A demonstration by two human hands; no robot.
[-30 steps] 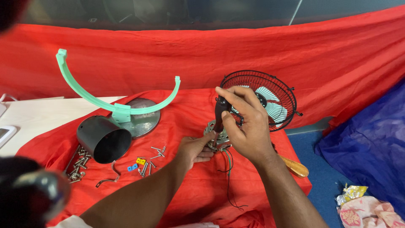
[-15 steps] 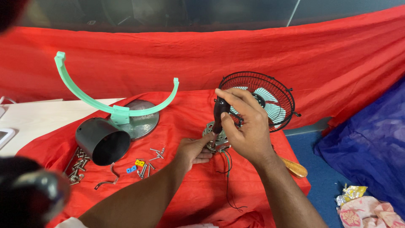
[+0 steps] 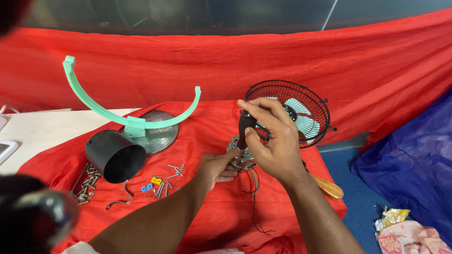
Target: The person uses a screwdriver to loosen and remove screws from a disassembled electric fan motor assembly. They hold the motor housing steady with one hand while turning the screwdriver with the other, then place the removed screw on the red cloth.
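Note:
My right hand (image 3: pixel 275 141) grips a black-handled screwdriver (image 3: pixel 245 128) held upright, its tip down on a small metal motor part (image 3: pixel 237 155) lying on the red cloth. My left hand (image 3: pixel 217 168) holds that part from the left side. Thin dark wires (image 3: pixel 254 197) trail from the part toward me. A black wire fan cage (image 3: pixel 301 110) with pale green blades stands just behind my right hand.
A mint green curved bracket (image 3: pixel 127 120) rises from a round metal base (image 3: pixel 159 132). A black cylinder housing (image 3: pixel 113 155) lies beside it, with loose screws and small clips (image 3: pixel 160 181) in front. A wooden handle (image 3: pixel 327 187) lies right. Blue cloth (image 3: pixel 409 160) covers the floor.
My view shifted slightly; both hands stay on the motor part, and the screwdriver stays upright with only a small movement.

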